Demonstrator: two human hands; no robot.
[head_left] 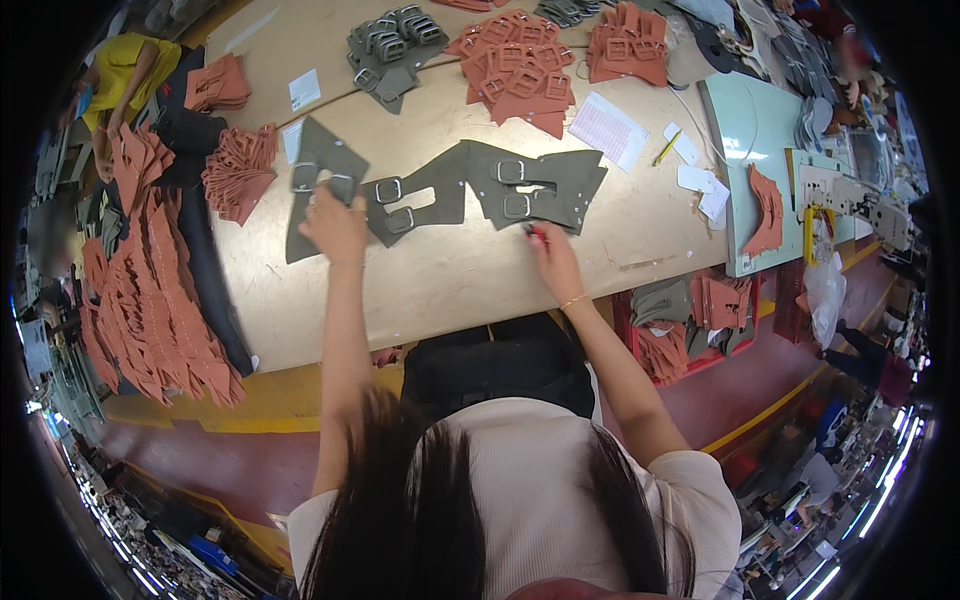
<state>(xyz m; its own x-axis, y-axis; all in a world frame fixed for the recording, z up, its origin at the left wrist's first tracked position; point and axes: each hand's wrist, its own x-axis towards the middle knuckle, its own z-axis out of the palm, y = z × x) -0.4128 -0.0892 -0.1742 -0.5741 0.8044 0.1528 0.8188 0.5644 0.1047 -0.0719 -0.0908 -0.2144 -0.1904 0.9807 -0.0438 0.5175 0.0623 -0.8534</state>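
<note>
My left hand (338, 226) is closed on a dark green buckled shoe-upper piece (330, 150) at the left of the work area. A second green piece (432, 176) with two silver buckles lies flat beside it, in the middle of the table. To the right, another green piece (570, 185) with two buckles lies over a similar one. My right hand (556, 262) is at the lower edge of that piece, its fingers pinched round a small dark and red object (532, 232) whose kind I cannot make out.
Terracotta buckled pieces (515, 65) and green ones (395, 45) are heaped at the table's far side. Long terracotta stacks (160, 300) hang at the left, near a person in yellow (135, 75). A printed sheet (608, 130), a yellow pencil (667, 148) and a red crate (752, 335) are at the right.
</note>
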